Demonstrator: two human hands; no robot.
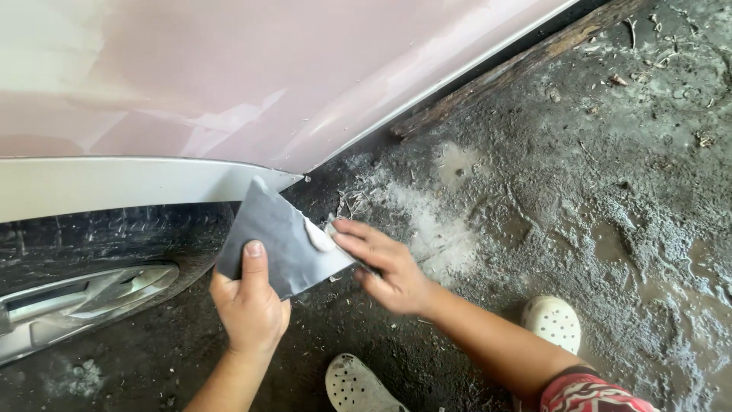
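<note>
Left grip (248,305) clamps a dark board (278,240); pale putty (319,238) sits at three o'clock, right grip (381,263) pinching a scraper there.

Muddy dirt floor (579,198), wooden beam (511,69), daylight

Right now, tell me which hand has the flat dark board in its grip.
The left hand grips the dark flat board, thumb pressed on its face. The right hand touches only the pale blob of putty at the board's edge.
</note>
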